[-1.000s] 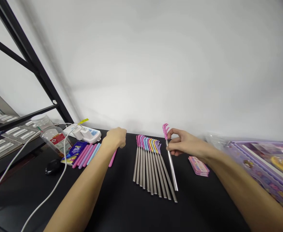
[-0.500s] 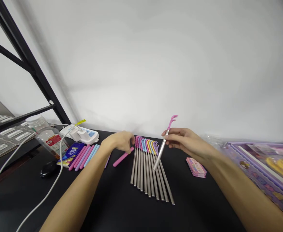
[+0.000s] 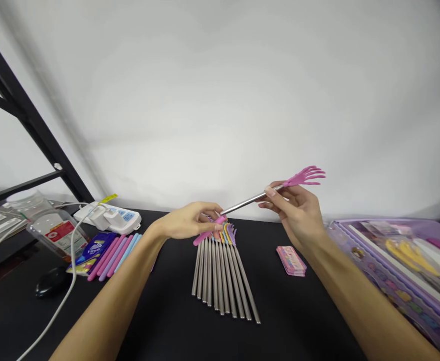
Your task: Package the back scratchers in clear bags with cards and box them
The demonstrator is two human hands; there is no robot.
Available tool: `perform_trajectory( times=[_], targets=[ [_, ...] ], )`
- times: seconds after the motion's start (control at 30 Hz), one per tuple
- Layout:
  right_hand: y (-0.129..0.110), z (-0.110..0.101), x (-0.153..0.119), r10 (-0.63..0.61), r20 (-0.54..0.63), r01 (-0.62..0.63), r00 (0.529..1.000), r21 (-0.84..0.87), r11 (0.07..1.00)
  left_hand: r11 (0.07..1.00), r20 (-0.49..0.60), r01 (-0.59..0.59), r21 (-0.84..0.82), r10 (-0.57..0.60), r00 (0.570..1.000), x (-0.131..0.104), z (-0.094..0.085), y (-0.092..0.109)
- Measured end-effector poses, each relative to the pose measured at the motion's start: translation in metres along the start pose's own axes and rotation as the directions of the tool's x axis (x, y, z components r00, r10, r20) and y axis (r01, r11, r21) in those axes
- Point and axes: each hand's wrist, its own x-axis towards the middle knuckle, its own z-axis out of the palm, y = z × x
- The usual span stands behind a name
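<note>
My right hand (image 3: pixel 298 213) pinches a back scratcher with a pink hand-shaped head (image 3: pixel 305 176) and a metal rod (image 3: pixel 244 203). The rod slants down leftward to my left hand (image 3: pixel 190 219). Closed fingers of that hand hold a pink handle sleeve (image 3: pixel 204 236), and the rod's lower tip meets its upper end; whether it is inside I cannot tell. Below them several metal back scratchers (image 3: pixel 220 281) lie side by side in a fan on the black table, their pink, blue, yellow and purple heads (image 3: pixel 229 233) toward the wall and partly hidden by my left hand.
Pink, purple and blue sleeves (image 3: pixel 113 255) lie at left beside a purple packet (image 3: pixel 92 253), a black mouse (image 3: pixel 52 282), a clear jar (image 3: pixel 60 233) and a white power strip (image 3: pixel 126 218) with cable. Pink cards (image 3: pixel 291 260) and a purple box (image 3: pixel 378 281) are at right.
My left hand has lifted the pink sleeve off the table and moved right. My right hand has tilted the scratcher nearly level, bringing its rod tip to the sleeve.
</note>
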Motion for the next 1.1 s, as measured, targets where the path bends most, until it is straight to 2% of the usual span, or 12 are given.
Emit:
perform_trajectory(
  times=[0.13,0.27,0.4,0.5,0.7,0.87,1.1],
  targets=[
    [-0.003,0.001,0.001,0.009,0.001,-0.009,1.0,-0.019,1.0,0.999,-0.038,-0.018,-0.034,0.017,0.999,0.003,0.0,-0.003],
    [-0.007,-0.001,0.001,0.022,-0.002,-0.022,1.0,-0.055,0.998,0.999,-0.128,-0.045,-0.019,0.042,0.991,0.004,0.0,-0.004],
    [-0.011,-0.008,0.003,0.018,0.025,-0.015,1.0,-0.108,0.994,0.999,-0.28,-0.043,0.011,0.044,0.959,0.004,0.0,-0.007],
    [-0.013,-0.012,0.005,0.08,0.06,-0.072,0.995,-0.129,0.989,0.997,-0.351,-0.059,0.058,0.075,0.933,0.005,0.003,-0.008],
    [-0.018,-0.016,0.005,0.115,0.053,-0.11,0.992,-0.099,0.989,0.968,-0.409,-0.11,0.224,0.196,0.891,0.007,0.008,-0.001],
    [-0.015,-0.016,0.004,0.168,0.091,-0.165,0.982,-0.038,0.986,0.931,-0.431,-0.121,0.344,0.271,0.861,0.008,0.014,0.006],
    [-0.005,0.0,-0.006,0.301,0.122,-0.309,0.946,0.044,0.95,0.826,-0.433,-0.16,0.541,0.436,0.789,0.021,0.031,0.009]
  ],
)
